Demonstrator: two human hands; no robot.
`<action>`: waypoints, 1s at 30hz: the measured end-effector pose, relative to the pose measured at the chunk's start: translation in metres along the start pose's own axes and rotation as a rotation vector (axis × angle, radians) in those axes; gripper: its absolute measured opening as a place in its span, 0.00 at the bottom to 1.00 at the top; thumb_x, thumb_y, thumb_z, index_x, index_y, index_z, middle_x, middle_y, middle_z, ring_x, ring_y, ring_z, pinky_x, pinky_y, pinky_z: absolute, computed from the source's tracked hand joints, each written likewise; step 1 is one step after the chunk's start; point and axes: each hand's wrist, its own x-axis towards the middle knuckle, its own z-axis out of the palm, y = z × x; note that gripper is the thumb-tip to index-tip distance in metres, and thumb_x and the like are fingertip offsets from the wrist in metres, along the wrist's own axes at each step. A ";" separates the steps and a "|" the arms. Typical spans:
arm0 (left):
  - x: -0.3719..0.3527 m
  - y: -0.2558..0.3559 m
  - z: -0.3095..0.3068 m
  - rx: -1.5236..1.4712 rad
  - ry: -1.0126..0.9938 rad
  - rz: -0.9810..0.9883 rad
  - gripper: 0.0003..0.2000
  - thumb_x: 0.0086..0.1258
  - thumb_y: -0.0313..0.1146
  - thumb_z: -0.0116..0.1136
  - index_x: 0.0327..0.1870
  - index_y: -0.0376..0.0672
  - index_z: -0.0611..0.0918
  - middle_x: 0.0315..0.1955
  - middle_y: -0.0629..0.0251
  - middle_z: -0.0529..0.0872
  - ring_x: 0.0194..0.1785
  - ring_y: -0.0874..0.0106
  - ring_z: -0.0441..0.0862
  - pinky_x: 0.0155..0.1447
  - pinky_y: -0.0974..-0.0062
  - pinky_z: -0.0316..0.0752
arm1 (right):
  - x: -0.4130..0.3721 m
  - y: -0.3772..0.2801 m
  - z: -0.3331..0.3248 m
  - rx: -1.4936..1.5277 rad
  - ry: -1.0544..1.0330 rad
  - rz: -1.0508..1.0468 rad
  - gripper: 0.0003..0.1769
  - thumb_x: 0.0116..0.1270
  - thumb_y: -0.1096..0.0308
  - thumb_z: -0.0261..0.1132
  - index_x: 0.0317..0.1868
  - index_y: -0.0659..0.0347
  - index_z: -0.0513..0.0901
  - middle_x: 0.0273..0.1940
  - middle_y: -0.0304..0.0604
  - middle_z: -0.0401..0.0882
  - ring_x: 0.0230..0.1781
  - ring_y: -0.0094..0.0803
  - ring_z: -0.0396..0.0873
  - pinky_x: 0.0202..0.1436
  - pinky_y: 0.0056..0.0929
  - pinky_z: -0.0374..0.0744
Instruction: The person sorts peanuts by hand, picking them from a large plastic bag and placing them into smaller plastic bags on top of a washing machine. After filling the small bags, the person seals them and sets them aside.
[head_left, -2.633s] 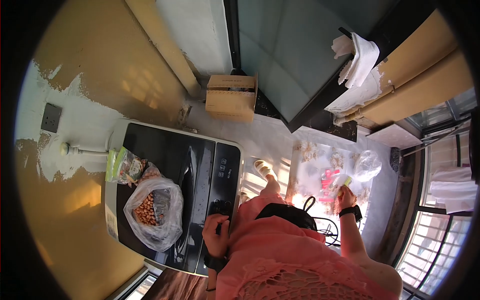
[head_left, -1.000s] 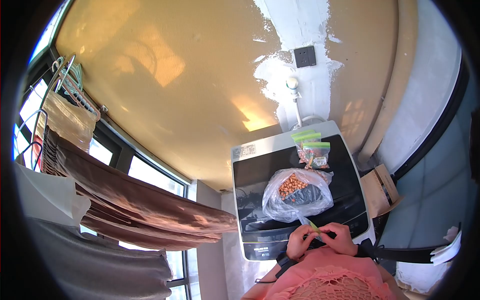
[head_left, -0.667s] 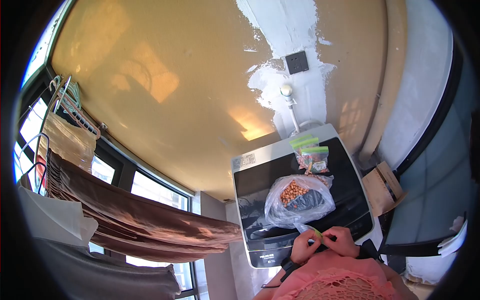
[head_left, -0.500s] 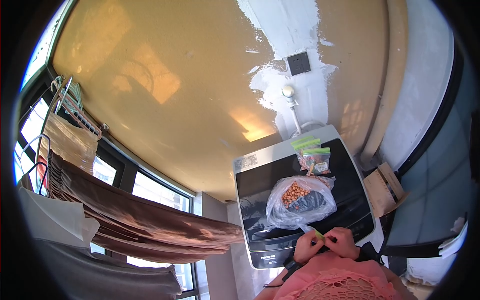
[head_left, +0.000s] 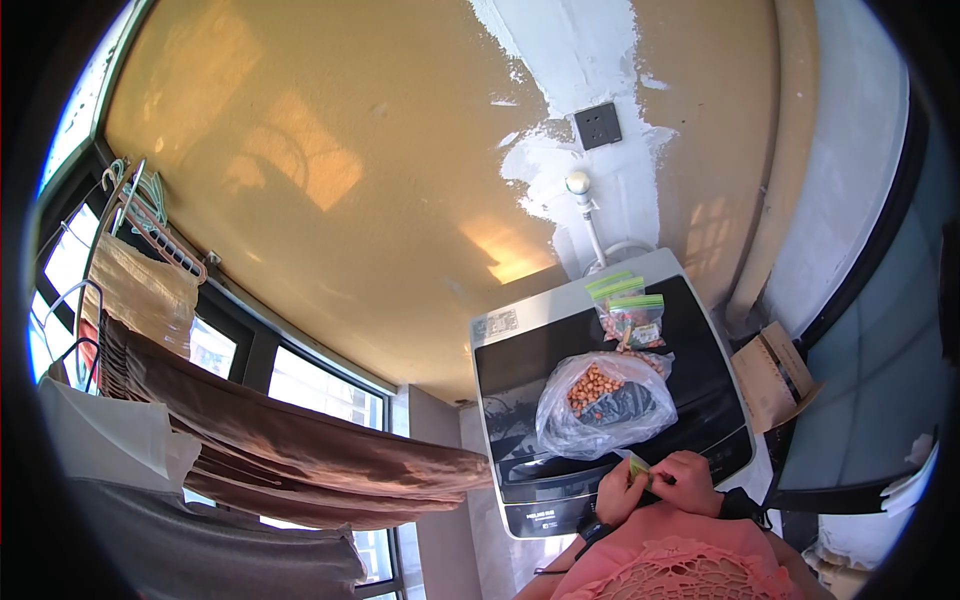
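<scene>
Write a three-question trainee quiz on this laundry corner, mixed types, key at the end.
1. True or false: the big plastic bag on the washing machine is tied shut, hiding the nuts.
2. Multiple choice: what is beside the washing machine, on the person's right?
A) a bucket
B) a cardboard box
C) a broom
3. Fill in the blank: the small bag at the fingers of the left hand and right hand has a ____ strip.

Key: 1 false; 2 B; 3 green

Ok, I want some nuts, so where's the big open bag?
The open bag is right of centre in the head view, on the black lid, just beyond the left hand.
</scene>
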 end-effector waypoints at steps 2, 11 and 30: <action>0.000 0.000 0.001 0.048 0.037 0.017 0.14 0.70 0.36 0.62 0.48 0.36 0.78 0.32 0.51 0.88 0.35 0.63 0.88 0.40 0.65 0.79 | 0.002 0.000 -0.001 -0.020 0.000 -0.009 0.07 0.50 0.74 0.72 0.30 0.59 0.84 0.23 0.41 0.79 0.24 0.41 0.80 0.30 0.37 0.76; -0.010 0.020 -0.009 -0.018 0.212 0.045 0.24 0.56 0.18 0.64 0.56 0.42 0.78 0.45 0.63 0.78 0.35 0.72 0.79 0.40 0.74 0.76 | 0.005 0.005 -0.015 0.017 0.122 0.200 0.05 0.50 0.78 0.71 0.28 0.62 0.84 0.23 0.42 0.81 0.23 0.36 0.81 0.28 0.34 0.76; -0.001 0.028 -0.005 0.097 0.195 0.186 0.06 0.66 0.28 0.70 0.41 0.37 0.90 0.32 0.59 0.84 0.34 0.65 0.85 0.37 0.70 0.79 | 0.014 -0.017 -0.008 -0.034 0.068 0.156 0.15 0.52 0.74 0.71 0.41 0.62 0.83 0.37 0.45 0.80 0.33 0.41 0.82 0.36 0.37 0.80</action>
